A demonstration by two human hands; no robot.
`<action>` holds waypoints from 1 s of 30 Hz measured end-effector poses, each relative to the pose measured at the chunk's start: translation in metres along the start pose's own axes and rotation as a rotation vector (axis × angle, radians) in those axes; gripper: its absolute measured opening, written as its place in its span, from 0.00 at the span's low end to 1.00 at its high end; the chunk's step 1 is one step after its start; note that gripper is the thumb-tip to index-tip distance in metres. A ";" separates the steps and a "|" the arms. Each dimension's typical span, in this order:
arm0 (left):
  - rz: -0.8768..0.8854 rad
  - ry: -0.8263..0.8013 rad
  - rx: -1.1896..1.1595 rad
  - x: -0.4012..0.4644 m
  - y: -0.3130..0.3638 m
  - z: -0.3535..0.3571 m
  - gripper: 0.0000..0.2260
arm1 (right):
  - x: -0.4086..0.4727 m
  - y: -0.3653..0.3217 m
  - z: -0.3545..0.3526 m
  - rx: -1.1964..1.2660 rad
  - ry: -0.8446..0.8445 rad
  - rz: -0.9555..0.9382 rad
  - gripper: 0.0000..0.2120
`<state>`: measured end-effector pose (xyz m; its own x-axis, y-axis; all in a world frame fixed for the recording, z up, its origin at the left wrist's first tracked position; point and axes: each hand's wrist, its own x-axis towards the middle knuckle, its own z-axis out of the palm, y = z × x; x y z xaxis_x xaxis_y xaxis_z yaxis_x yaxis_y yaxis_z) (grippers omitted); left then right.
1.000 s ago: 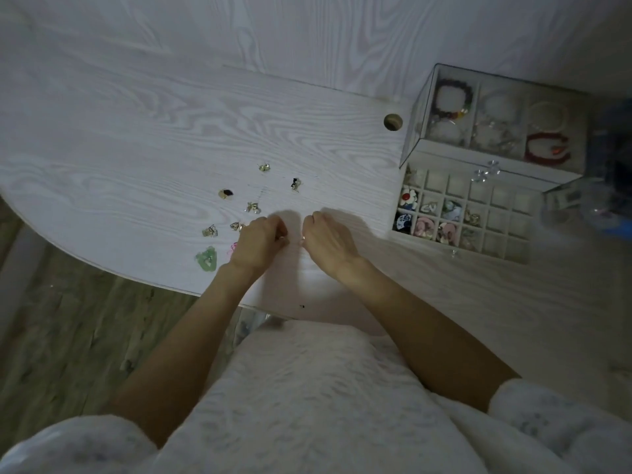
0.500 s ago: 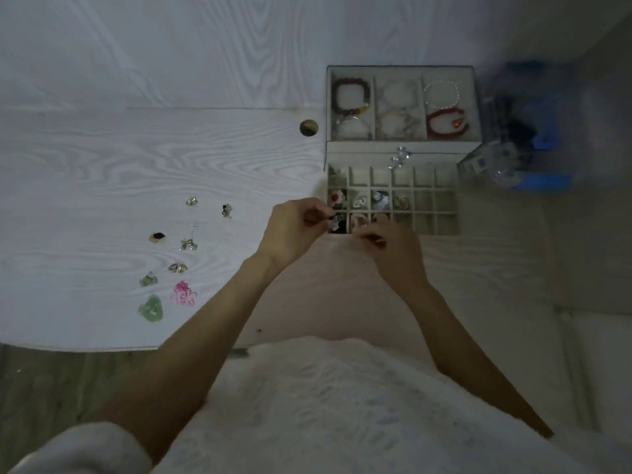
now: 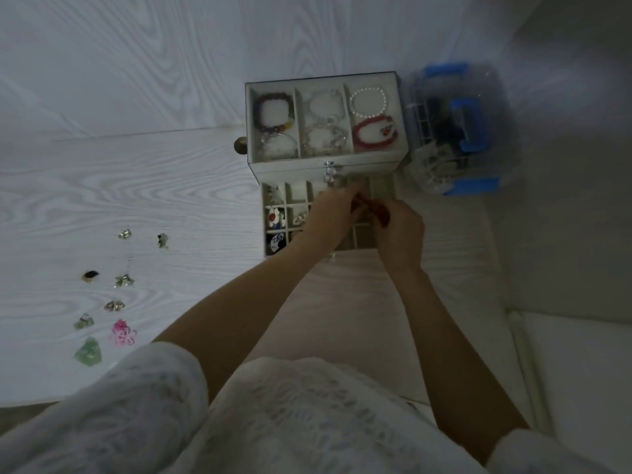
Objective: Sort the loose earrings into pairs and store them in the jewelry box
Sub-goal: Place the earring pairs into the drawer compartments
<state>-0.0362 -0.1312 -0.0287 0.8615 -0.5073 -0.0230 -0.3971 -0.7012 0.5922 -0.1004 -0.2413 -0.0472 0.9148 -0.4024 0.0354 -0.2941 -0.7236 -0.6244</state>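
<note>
The jewelry box (image 3: 325, 164) stands at the back of the white table, with bracelets in its glass-topped upper tray. Its gridded drawer (image 3: 273, 195) is pulled out toward me, and earrings lie in the left cells. My left hand (image 3: 330, 215) and my right hand (image 3: 400, 230) hover over the drawer's middle. Their fingertips are pinched together around a small earring that is barely visible. Several loose earrings (image 3: 123, 280) lie on the table at the left, among them a pink one (image 3: 123, 332) and a green one (image 3: 89, 352).
A clear plastic container with blue lid clips (image 3: 458, 131) stands right of the box, touching it. A round cable hole (image 3: 240, 145) sits left of the box. The table's front edge (image 3: 51, 400) runs near my left sleeve. A pale ledge lies at the right.
Both hands rose from the table beside the loose earrings and moved right to the open drawer, now further over its cells. My view swung right with them.
</note>
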 end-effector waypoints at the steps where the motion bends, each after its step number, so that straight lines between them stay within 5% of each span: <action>1: 0.012 -0.010 0.041 0.000 -0.003 0.003 0.08 | 0.000 0.000 0.002 0.009 0.002 0.004 0.09; 7: 0.111 -0.125 0.141 -0.010 -0.005 -0.003 0.10 | -0.006 -0.001 0.001 0.022 0.018 -0.046 0.10; 12: 0.172 0.100 0.172 -0.085 -0.016 -0.048 0.08 | -0.034 -0.033 -0.007 -0.203 0.064 -0.387 0.05; 16: -0.094 0.214 0.150 -0.143 -0.046 -0.075 0.16 | -0.067 -0.081 0.010 -0.282 -0.135 -0.591 0.04; 22: -0.502 0.350 0.144 -0.241 -0.106 -0.089 0.05 | -0.114 -0.126 0.048 -0.354 -0.544 -0.770 0.10; 26: -0.827 0.572 -0.107 -0.303 -0.148 -0.094 0.08 | -0.140 -0.159 0.090 -0.127 -0.823 -0.677 0.13; 30: -1.001 0.681 -0.300 -0.343 -0.192 -0.108 0.16 | -0.162 -0.200 0.135 -0.090 -0.885 -0.636 0.15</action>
<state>-0.2210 0.2313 -0.0468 0.7674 0.6089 -0.2007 0.5384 -0.4421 0.7174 -0.1523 0.0446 -0.0336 0.7710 0.5791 -0.2651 0.3164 -0.7095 -0.6297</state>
